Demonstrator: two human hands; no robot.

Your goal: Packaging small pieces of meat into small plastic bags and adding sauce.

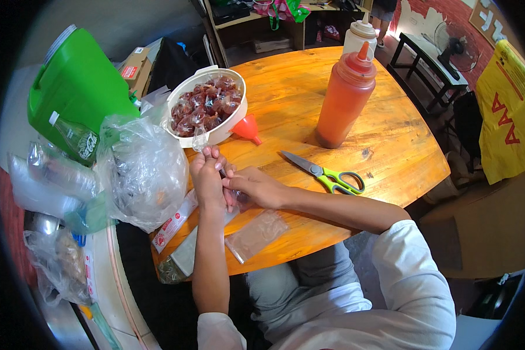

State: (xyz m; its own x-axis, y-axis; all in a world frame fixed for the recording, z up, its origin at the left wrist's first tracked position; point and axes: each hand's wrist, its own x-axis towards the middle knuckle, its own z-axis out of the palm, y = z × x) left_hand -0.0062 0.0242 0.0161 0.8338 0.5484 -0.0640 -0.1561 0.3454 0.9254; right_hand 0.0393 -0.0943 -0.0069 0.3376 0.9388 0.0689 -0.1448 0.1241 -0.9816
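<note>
Above the near left part of the wooden table, my left hand [208, 177] grips the twisted neck of a small clear plastic bag [199, 141], whose loose top sticks up past my fingers. My right hand [260, 188] meets it from the right, its fingers pinching the same bag lower down. The bag's lower part is mostly hidden by my hands. Just beyond them is a white plastic tub [187, 142], heaped with knotted bags of red-brown liquid [208, 105]. A red funnel [246, 128] lies against the tub. Flat clear plastic bags [257, 236] rest below my right hand.
Green-handled scissors [328, 173] lie open right of my hands. Behind them stand an orange squeeze bottle [345, 96] and a clear squeeze bottle [359, 33]. A bulging plastic bag [144, 170], a glass bottle [76, 138] and a green jerrycan [83, 83] crowd the left.
</note>
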